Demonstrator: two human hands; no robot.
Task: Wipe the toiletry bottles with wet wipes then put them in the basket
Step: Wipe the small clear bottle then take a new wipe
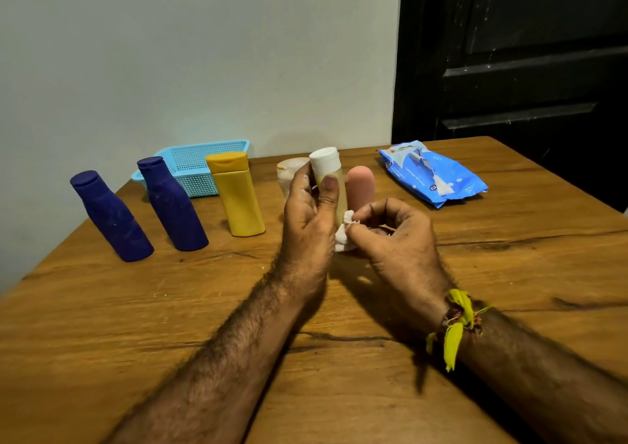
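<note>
The left hand (pixel 311 212) grips a small white-capped bottle (pixel 328 171) upright above the tabletop (pixel 339 392), thumb curled across its front and fingers wrapped behind. Just beside it, the right hand (pixel 394 236) pinches a crumpled white wet wipe (pixel 345 236) between thumb and fingertips, pressing the wipe against the bottle's lower end. The bottle's bottom is hidden by the wipe and the left palm, so how far down it reaches cannot be told.

Behind the hands stand a pink bottle (pixel 362 185) and a pale translucent bottle (pixel 289 175), both partly covered by the left hand and the held bottle; their bases are out of sight. To the left, a yellow bottle (pixel 238 195) stands near, then two dark blue bottles (pixel 170 205) (pixel 108 216) in a row, well apart from the hands. The blue basket (pixel 200 161) sits at the far edge against the wall, behind the yellow bottle and the nearer blue one, which block its front. The blue wet wipe pack (pixel 435 175) lies to the right at the back. A yellow thread band (pixel 455 324) circles the right wrist.
</note>
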